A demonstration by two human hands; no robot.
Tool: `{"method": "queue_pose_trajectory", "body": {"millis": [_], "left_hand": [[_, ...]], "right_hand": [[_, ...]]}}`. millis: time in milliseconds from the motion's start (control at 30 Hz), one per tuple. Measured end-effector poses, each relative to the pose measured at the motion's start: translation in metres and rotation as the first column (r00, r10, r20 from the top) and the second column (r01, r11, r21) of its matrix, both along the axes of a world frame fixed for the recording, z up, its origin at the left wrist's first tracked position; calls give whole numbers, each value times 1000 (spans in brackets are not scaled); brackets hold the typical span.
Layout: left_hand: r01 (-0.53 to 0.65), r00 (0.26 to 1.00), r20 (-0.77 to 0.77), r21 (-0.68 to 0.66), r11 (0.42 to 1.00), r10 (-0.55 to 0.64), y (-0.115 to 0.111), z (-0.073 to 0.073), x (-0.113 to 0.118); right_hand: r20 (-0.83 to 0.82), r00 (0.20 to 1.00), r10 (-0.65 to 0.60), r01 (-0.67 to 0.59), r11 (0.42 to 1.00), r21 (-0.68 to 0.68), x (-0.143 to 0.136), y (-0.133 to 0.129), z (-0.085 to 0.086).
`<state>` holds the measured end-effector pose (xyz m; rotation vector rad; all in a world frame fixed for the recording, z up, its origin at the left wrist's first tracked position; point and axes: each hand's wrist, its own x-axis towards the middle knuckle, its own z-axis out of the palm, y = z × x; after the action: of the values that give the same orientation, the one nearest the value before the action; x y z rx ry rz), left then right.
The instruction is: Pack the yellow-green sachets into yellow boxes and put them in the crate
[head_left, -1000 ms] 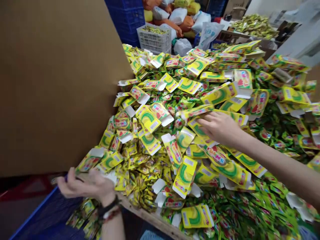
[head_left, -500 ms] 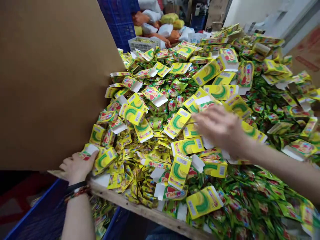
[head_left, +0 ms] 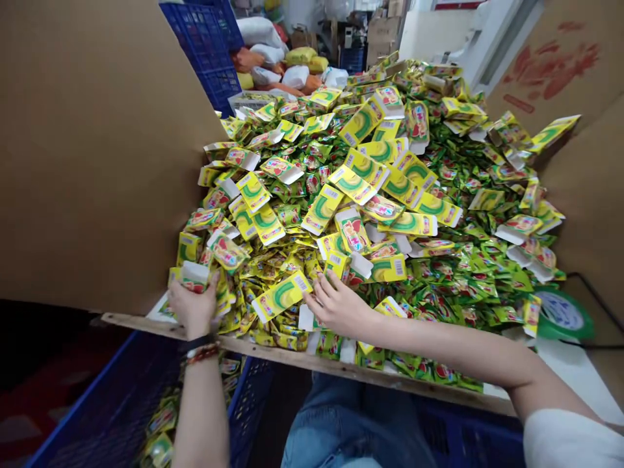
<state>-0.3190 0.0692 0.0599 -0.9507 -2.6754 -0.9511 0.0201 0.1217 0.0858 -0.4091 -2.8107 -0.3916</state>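
My left hand (head_left: 192,304) is wrapped round a small candy box (head_left: 195,273) at the pile's front left corner; the box's white end flap stands up between thumb and fingers. Near the front middle, my right hand (head_left: 341,309) has its fingers apart, the tips touching the end of a yellow candy box (head_left: 283,297) with a green band. Other yellow boxes, many with white flaps out, lie over small green candy packets (head_left: 448,286) and yellow candy packets (head_left: 287,341).
Cardboard walls (head_left: 97,162) flank the pile. A wooden edge (head_left: 370,376) runs along the front. Below left is a blue crate (head_left: 112,406) with packets inside. A green-rimmed tape roll (head_left: 560,312) lies at right. Sacks (head_left: 263,32) and blue crates (head_left: 205,49) stand behind.
My right hand has swept from the pile's middle right down to the front middle, near my left hand. The yellow box by it now lies farther left. The view has shifted, showing more at right.
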Motion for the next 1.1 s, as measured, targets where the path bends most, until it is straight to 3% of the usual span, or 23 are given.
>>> {"method": "queue_pose_trajectory", "body": {"millis": [100,200,333,400,467,533,600,667,700,767,867,967,1100], "left_hand": [[-30,1000,11,101,994,29,-5,3,41],[35,999,2,113,993,-35,-10,3,70],[89,996,-34,190,978,-84,-24,-1,78],[130,991,-9,269,954,-133,-36,0,76],[263,959,20,304,916,-282,-48,1,76],[495,859,21,220,841,-511,-58,1,83],[699,713,16,60,712,-701,-64,-2,93],[779,626,-3,-48,625,-780,-63,-7,102],[780,623,-18,-65,623,-782,-60,-9,105],[739,667,-70,-64,671,-741,-51,-12,106],[685,717,-131,-45,727,-685,-29,-5,101],[697,711,-135,3,717,-691,2,17,106],[686,719,-207,55,725,-664,53,60,125]], "right_hand": [[-146,987,61,-63,998,-5,15,-11,-1],[-323,945,52,-84,993,-87,36,-21,-3],[-490,851,-187,75,968,-239,86,-30,-3],[-542,742,-395,212,905,-369,114,-34,-2],[-571,599,-562,329,822,-464,136,-41,-2],[-571,551,-609,341,788,-513,143,-52,-3],[-549,592,-590,287,791,-540,137,-66,-7],[-518,650,-556,230,794,-563,121,-80,-12],[-508,668,-544,215,794,-568,112,-85,-15],[-502,685,-529,195,796,-573,95,-93,-23],[-500,692,-521,179,794,-580,78,-99,-32],[-506,698,-506,149,794,-590,65,-101,-36],[-501,718,-484,116,792,-599,50,-101,-36]]}}
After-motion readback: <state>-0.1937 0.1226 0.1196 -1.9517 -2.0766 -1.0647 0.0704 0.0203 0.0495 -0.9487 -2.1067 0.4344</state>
